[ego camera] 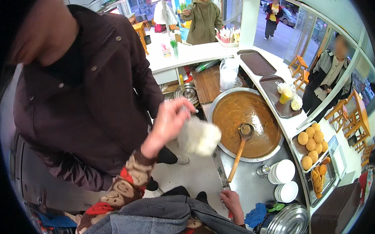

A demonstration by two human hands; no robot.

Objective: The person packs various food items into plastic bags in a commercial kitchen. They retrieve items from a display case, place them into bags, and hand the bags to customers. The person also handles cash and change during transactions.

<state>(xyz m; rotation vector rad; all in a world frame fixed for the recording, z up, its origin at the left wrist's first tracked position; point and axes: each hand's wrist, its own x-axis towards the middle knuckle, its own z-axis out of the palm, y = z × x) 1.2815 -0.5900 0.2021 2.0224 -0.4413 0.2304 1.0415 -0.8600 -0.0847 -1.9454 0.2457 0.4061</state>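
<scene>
My left hand (172,118) is raised at the centre, its fingers closed on the top of a thin plastic bag (199,137) with pale, blurred contents. The bag hangs just left of a large metal basin of brown soup (228,103). A ladle with a wooden handle (240,153) lies in the soup, its handle over the rim. Low in the view, my right hand (230,199) is by the steel counter's near edge, below the ladle handle. Something thin and clear seems to be at its fingers; its grip cannot be told.
A co-worker in a dark jacket (92,98) stands close at the left. White bowls (281,171), a steel lid (287,225) and a blue cloth (256,214) sit at the right. Round fried buns (310,144) and brown trays (257,62) line the outer counter, with people beyond.
</scene>
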